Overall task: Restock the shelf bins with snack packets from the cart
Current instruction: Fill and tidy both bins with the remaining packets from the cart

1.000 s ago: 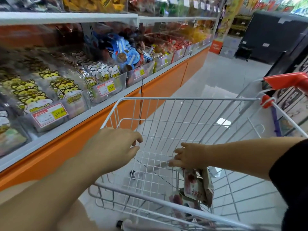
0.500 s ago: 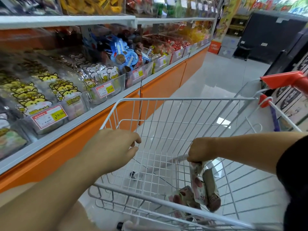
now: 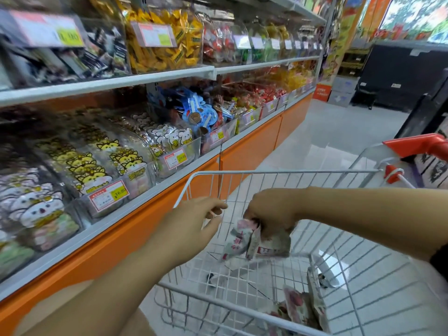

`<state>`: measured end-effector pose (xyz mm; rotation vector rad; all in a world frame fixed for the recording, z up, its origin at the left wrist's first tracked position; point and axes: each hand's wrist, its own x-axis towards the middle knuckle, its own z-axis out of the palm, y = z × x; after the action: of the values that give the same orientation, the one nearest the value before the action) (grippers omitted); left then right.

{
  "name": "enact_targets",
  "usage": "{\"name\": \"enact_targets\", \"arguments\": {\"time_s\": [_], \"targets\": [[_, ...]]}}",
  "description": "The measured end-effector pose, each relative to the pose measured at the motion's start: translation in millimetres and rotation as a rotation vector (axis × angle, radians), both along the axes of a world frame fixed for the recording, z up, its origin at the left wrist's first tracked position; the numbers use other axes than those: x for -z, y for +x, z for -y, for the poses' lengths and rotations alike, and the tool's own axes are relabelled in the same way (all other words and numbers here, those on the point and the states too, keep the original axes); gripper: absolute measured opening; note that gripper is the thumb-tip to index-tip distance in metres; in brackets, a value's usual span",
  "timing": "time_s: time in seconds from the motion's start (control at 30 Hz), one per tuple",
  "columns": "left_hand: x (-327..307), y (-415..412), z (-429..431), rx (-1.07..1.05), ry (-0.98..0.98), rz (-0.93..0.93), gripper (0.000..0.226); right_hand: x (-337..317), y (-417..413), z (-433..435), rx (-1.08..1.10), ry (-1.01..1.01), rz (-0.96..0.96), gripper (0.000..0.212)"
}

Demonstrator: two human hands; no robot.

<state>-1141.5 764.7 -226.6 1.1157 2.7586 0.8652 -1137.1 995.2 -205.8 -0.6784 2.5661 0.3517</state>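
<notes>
R hand (image 3: 271, 213) grips a bunch of packets (image 3: 260, 244) held above the cart (image 3: 278, 171), L hand (image 3: 191, 226) just beside them w/ fingers loose & empty, more packets (image 3: 300, 309) in cart's near corner, bins (image 3: 135, 175) left of cart.

Shop aisle. Glossy pale tiled floor (image 3: 339, 127), soft light glare (image 3: 322, 154) on it. Black cabinet (image 3: 400, 69) at far end, colourful mural (image 3: 412, 15) above.

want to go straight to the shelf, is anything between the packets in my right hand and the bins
Yes. The left hand hangs open between the packets gripped by the right hand and the shelf bins, and the cart's shelf-side wall stands there too.
</notes>
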Motion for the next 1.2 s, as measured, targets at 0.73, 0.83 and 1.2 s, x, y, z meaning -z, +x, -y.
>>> {"name": "enact_targets", "arguments": {"time_s": [0.73, 0.83, 1.2], "targets": [[-148.5, 46.7, 265.5, -0.454, 1.011, 0.398, 0.023, -145.8, -18.8, 274.8, 0.014, -1.527, 0.368, 0.021], [-162.8, 71.8, 298.3, -0.547, 1.06, 0.441, 0.034, -144.0, -17.8, 336.7, -0.009, -1.561, 0.41, 0.038], [-232.4, 119.5, 410.9, -0.663, 1.136, 0.174, 0.05, -209.7, -22.3, 502.6, -0.145, -1.65, 0.689, 0.031]]}}
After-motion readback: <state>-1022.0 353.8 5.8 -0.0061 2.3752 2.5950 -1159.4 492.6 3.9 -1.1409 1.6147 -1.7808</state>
